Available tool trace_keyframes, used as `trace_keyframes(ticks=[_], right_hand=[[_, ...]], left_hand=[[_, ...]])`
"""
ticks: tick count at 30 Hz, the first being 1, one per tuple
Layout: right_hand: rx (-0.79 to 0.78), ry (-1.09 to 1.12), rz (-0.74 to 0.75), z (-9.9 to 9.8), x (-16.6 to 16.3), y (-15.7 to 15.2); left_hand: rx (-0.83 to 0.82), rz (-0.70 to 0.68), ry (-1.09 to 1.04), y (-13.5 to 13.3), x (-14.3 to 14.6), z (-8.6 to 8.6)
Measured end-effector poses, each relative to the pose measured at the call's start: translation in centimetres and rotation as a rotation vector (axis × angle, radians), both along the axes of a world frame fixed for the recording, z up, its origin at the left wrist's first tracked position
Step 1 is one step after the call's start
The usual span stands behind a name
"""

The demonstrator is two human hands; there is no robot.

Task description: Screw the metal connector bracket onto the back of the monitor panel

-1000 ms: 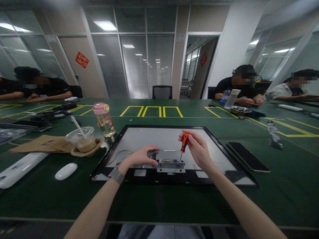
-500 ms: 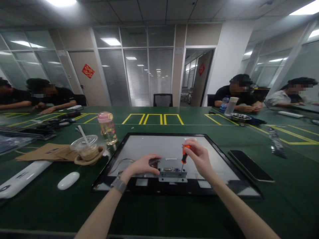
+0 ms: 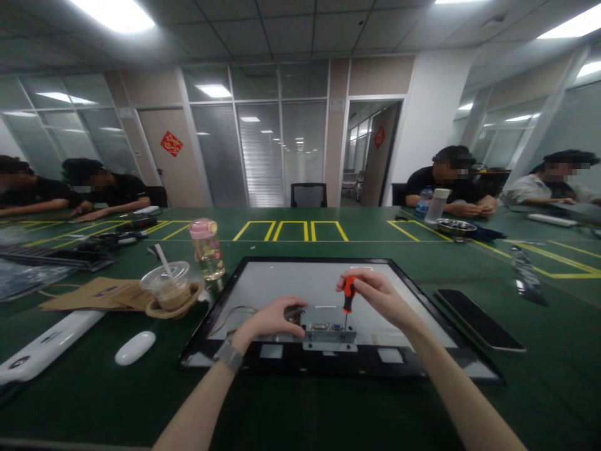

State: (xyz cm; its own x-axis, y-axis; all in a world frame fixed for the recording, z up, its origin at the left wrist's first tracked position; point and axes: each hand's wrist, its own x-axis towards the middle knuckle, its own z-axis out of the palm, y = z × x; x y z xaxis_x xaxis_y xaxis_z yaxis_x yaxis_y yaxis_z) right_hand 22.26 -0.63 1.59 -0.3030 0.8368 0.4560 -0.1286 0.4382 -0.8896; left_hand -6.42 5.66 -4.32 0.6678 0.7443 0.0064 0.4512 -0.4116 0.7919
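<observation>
Pinching upright screwdriver (image 3: 348, 295), right hand (image 3: 377, 296) arched over metal bracket (image 3: 328, 327)

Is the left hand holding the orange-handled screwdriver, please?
No, the right hand grips the screwdriver; the left hand rests beside the metal bracket.

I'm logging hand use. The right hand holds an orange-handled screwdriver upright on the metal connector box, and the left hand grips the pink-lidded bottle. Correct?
Not quite: in the head view the left hand rests on the left end of the metal connector box; the pink-lidded bottle stands untouched farther left. The right hand does hold the orange-handled screwdriver upright on it.
</observation>
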Motion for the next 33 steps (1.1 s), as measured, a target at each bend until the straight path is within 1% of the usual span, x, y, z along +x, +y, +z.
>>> trace_keyframes(ticks=[2,6,11,15,18,20,24,26,29,30,33], right_hand=[[-0.025,0.044,0.041,-0.1,0.3,-0.1],[-0.023,0.099,0.031,-0.6,0.9,-0.2],[-0.139,0.163,0.050,-1.2,1.1,0.0],[-0.138,0.198,0.088,-0.9,0.5,-0.4],[-0.146,0.164,0.122,-0.5,0.4,-0.8],[-0.115,0.114,0.071,-0.4,0.4,-0.8],[-0.018,0.086,-0.122,-0.7,0.4,-0.4],[-0.003,0.108,-0.133,-0.8,0.4,-0.4],[-0.031,0.125,-0.083,-0.9,0.4,-0.4],[-0.032,0.119,-0.087,-0.9,0.5,-0.4],[0.014,0.069,-0.179,-1.2,0.6,-0.2]], left_hand=[[-0.005,-0.003,0.008,-0.1,0.0,0.2],[0.002,-0.011,0.005,-0.3,0.1,0.6],[0.011,-0.015,0.017,-0.1,0.1,0.6],[0.007,-0.009,0.033,0.0,0.0,0.5],[0.016,-0.015,0.033,-0.2,0.1,0.7],[0.013,-0.014,0.034,-0.2,0.1,0.8],[0.016,-0.019,0.028,-0.2,0.1,0.7],[0.022,-0.023,0.028,-0.1,0.1,0.7],[0.028,-0.026,0.033,0.0,0.1,0.6],[0.032,-0.027,0.032,0.0,0.1,0.6],[0.027,-0.018,0.042,0.1,0.0,0.3]])
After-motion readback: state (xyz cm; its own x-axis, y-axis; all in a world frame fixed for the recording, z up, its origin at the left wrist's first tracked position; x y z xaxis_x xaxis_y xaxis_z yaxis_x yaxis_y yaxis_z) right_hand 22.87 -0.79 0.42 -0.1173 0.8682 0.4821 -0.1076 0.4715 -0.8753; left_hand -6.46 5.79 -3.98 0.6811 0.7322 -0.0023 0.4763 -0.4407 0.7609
